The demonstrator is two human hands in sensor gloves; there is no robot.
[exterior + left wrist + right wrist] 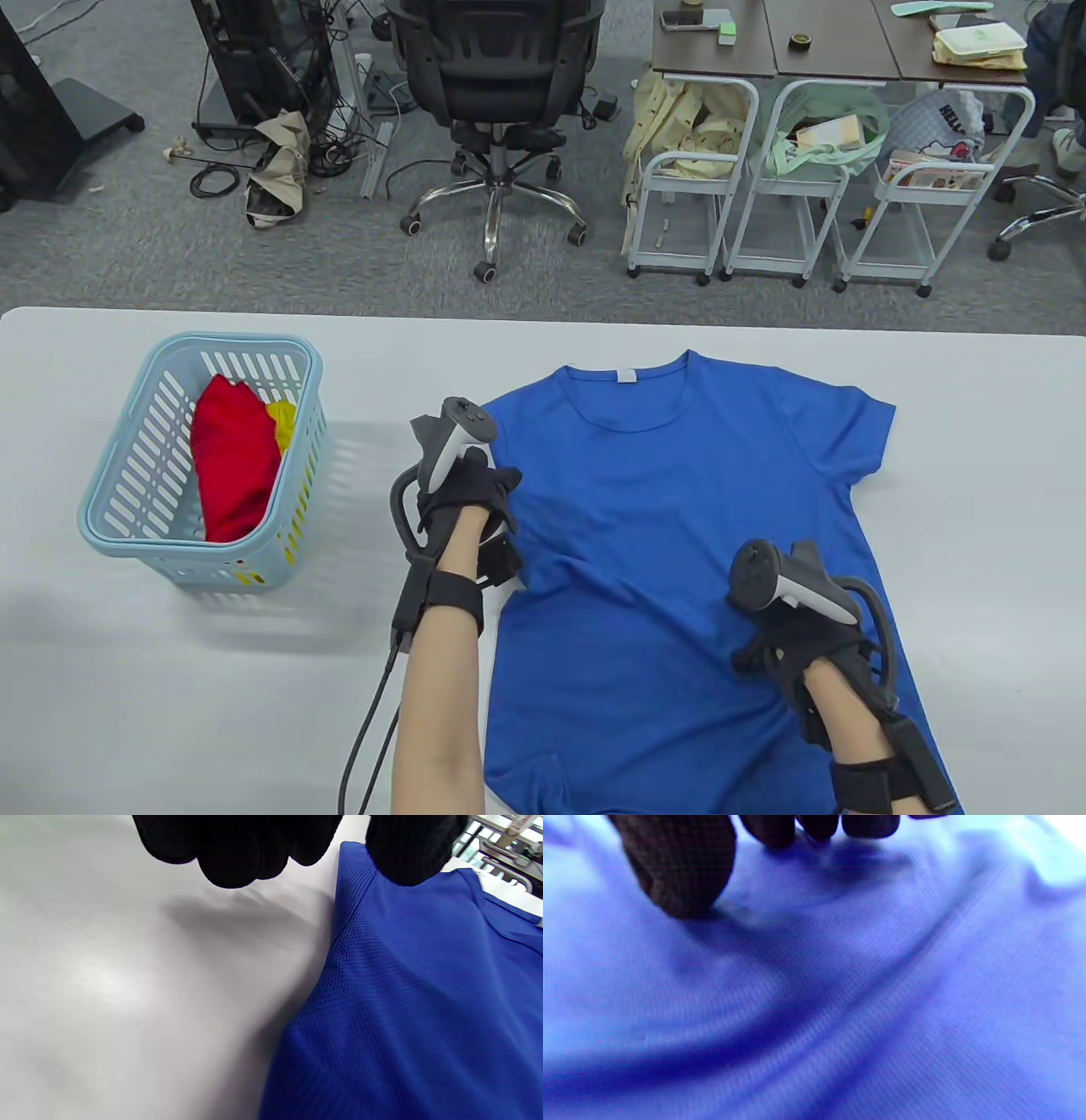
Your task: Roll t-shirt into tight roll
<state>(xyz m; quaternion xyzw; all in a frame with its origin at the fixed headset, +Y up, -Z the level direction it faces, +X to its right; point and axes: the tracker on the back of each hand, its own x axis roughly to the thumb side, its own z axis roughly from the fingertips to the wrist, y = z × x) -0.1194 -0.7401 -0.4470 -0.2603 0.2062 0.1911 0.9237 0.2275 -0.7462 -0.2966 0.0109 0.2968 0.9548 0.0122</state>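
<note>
Right hand (793,649) grip fingertips-down on blue t-shirt (679,526), flat, unrolled, faintly creased; left hand (467,501) grip pinching its edge.

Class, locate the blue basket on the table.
In the table view, the blue basket sits at the table's left, beside the left hand, holding red clothing.

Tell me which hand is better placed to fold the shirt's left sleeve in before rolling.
Left. The left hand sits at the blue t-shirt's left edge, its thumb on the fabric there. The right hand rests on the lower right body, fingertips on cloth, away from that sleeve area.
</note>
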